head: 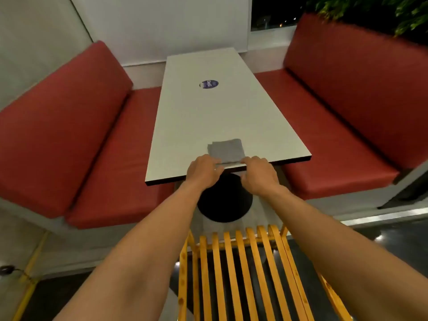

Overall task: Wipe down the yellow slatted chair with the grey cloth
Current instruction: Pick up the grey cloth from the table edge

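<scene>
A folded grey cloth (226,148) lies flat on the white table (208,117) near its front edge. My left hand (203,170) and my right hand (259,174) both reach to that edge, and their fingertips pinch the cloth's near hem from either side. The yellow slatted chair (243,269) stands below my forearms at the bottom of the view, with its slats running away from me toward the table. Only its upper part shows.
Red padded benches flank the table, one on the left (69,140) and one on the right (347,117). A round black table base (224,200) sits on the floor under the table. A blue round sticker (209,84) marks the tabletop. A yellow rail (32,269) runs at lower left.
</scene>
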{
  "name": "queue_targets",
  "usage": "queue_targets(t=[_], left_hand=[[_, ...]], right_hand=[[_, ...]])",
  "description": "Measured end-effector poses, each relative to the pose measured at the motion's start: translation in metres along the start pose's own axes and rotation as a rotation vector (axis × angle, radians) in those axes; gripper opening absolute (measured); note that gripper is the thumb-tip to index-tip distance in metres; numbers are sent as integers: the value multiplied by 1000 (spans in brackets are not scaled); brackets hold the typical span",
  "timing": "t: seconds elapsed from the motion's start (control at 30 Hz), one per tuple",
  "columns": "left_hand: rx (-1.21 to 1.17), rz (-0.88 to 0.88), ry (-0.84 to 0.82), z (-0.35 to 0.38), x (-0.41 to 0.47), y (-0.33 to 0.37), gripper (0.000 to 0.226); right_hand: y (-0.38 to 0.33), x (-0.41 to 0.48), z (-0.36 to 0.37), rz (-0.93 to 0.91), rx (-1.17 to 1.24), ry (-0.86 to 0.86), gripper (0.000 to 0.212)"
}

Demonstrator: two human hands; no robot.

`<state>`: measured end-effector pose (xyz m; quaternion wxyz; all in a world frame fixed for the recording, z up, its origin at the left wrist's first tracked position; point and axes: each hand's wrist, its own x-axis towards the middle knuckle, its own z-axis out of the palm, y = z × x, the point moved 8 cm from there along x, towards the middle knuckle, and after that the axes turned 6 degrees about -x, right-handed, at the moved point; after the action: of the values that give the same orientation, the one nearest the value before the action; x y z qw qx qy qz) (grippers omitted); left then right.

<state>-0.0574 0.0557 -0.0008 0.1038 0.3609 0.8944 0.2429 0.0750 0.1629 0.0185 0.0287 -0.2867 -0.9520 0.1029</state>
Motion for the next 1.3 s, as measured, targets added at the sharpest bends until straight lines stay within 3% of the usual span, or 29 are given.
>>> queue_targets(t=[0.1,0.2,0.37,0.5,0.63,0.83,0.97,1.07,1.17,1.3], left_hand=[[57,40,24,9,22,2,19],[84,36,50,22,36,-7,22],[280,215,113,32,52,-7,21],[413,330,157,36,53,-4,15],[467,308,230,37,53,-3,6],[109,265,241,18,33,16,24],[-364,1,165,-7,7,10,21],[-669,-232,118,-21,-25,0,38],[-909,-363,5,-27,-65,-8,37],[-1062,-299,-288,-28,-127,1,47]], right_hand=[[-2,25,8,-5,-82,54,49],[-8,48,17,-33,-136,60,50],[-6,74,29,-91,-237,62,27],[5,88,41,-99,-180,44,19],[8,89,42,-68,-107,72,18],[3,65,21,-61,-116,113,31],[-3,45,-5,-59,63,76,29],[-17,24,-21,-119,169,-31,19],[-35,-6,-33,-186,226,-202,11],[-62,-57,-50,-257,227,-356,12]])
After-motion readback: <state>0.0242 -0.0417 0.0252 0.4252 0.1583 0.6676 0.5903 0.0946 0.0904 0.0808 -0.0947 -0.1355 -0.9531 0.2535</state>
